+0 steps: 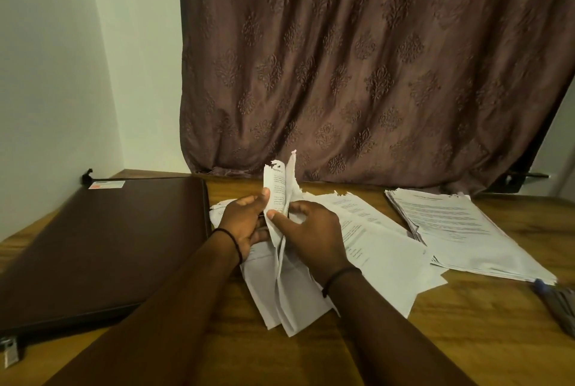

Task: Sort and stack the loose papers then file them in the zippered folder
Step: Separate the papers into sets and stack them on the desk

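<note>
Sorting is in hand: the left grip point(245, 224) and right grip point(308, 230) both pinch a curled, torn sheet point(278, 189) upright over the loose papers point(376, 249) mid-bench. A neater stack point(460, 230) lies to the right, and the zippered folder point(102, 245) lies closed at left. Next, I judge, the sheet needs flattening and laying on the stack.

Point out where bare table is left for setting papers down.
Bare table: front right, between the loose papers and the pen; also a strip before the curtain. Crowded: centre, where left hand and right hand grip torn sheets; folder fills left, neat stack right.
</note>
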Motion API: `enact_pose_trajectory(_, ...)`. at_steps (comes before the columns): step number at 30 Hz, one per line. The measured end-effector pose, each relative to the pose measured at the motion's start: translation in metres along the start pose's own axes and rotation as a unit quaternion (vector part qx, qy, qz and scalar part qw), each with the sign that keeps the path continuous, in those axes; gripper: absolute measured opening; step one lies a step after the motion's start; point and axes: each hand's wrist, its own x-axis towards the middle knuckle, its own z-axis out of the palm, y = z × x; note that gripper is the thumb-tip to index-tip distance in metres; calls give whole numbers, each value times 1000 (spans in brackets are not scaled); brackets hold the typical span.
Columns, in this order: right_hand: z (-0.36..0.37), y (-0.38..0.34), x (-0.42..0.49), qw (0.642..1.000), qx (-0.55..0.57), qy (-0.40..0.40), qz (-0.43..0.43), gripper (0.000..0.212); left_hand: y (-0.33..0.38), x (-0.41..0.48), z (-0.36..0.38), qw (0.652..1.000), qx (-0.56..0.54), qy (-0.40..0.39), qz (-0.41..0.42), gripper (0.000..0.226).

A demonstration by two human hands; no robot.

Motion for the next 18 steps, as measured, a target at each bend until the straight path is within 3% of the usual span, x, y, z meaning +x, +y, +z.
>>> enact_pose_trajectory(4, 1, 3, 5, 996, -83, 24, 20, 33, -2, 2, 0, 1000, 23, 11, 3, 14)
enact_pose_trajectory(8, 3, 7, 12, 991, -115, 51, 45, 39, -1, 2, -3, 999, 22, 31, 13, 20)
enact_pose_trajectory(13, 4, 7, 11, 990, -121, 58, 49, 40, 3, -4, -1, 996, 52, 63, 47, 5)
enact_pose_trajectory(18, -2, 1, 4, 995, -99, 15, 4, 45, 4, -15, 8, 991, 113, 7, 64, 46)
